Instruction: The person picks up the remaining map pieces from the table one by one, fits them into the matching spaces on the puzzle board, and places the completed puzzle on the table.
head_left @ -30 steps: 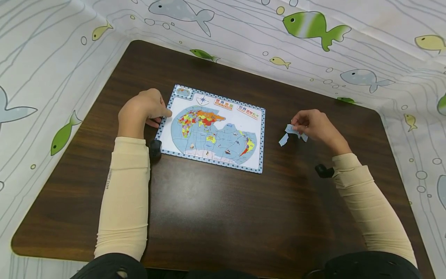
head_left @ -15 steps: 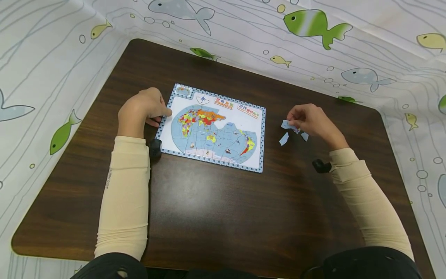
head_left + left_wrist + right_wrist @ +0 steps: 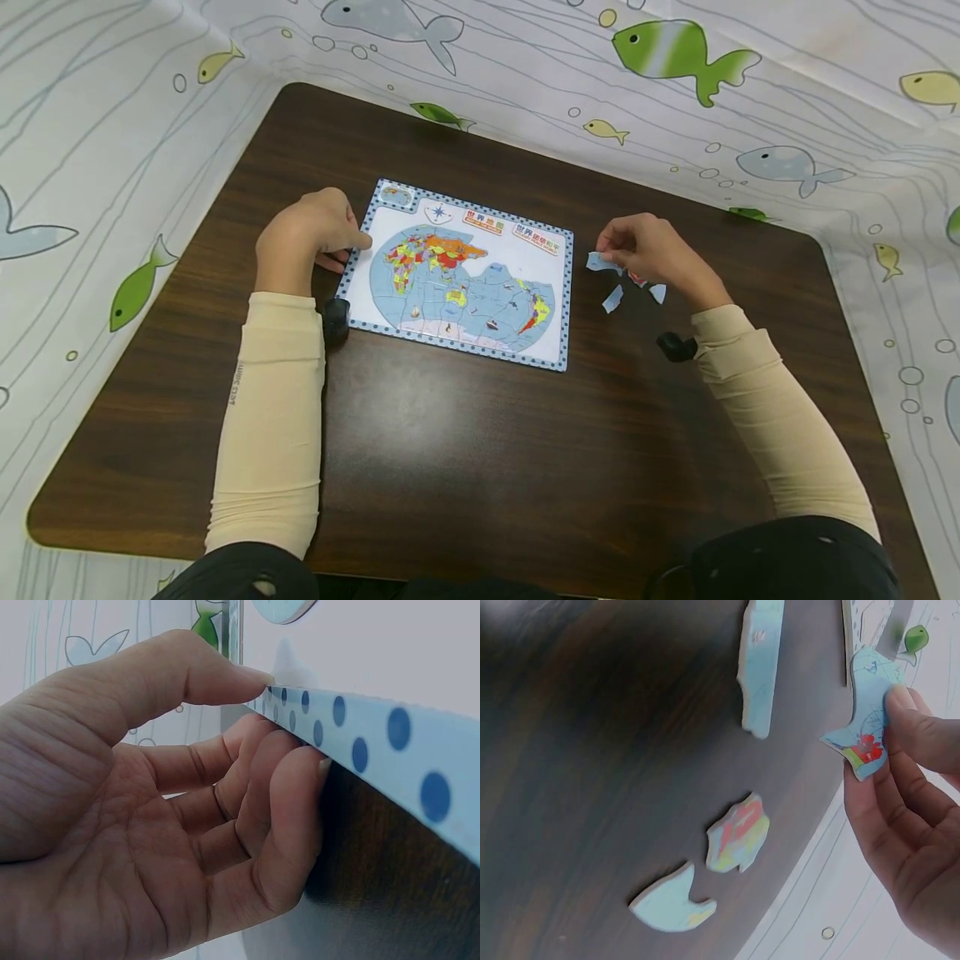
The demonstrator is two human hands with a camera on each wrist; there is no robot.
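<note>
A world-map jigsaw puzzle board (image 3: 487, 350) with a dotted blue border lies on the table, part of the map's upper right blank white. My left hand (image 3: 311, 229) grips its left edge; in the left wrist view the thumb (image 3: 225, 682) lies on top and the curled fingers (image 3: 292, 795) are at the underside. To the right of the board, my right hand (image 3: 648, 246) pinches a light blue puzzle piece (image 3: 870, 697) with a red and green patch, raised over the table. Below that hand lie a long blue piece (image 3: 761, 667), a red-and-yellow piece (image 3: 739, 836) and a curved pale piece (image 3: 671, 904).
The dark wooden table (image 3: 450, 475) has white fabric (image 3: 517, 58) with printed fish along its back and sides. A black wrist camera (image 3: 335, 319) sits near the board's lower left corner, and another black camera (image 3: 677, 346) is by the right wrist.
My right hand has picked up the light blue piece and moved it left and slightly away, toward the board, uncovering other pieces. My left hand has stayed at the board's edge.
</note>
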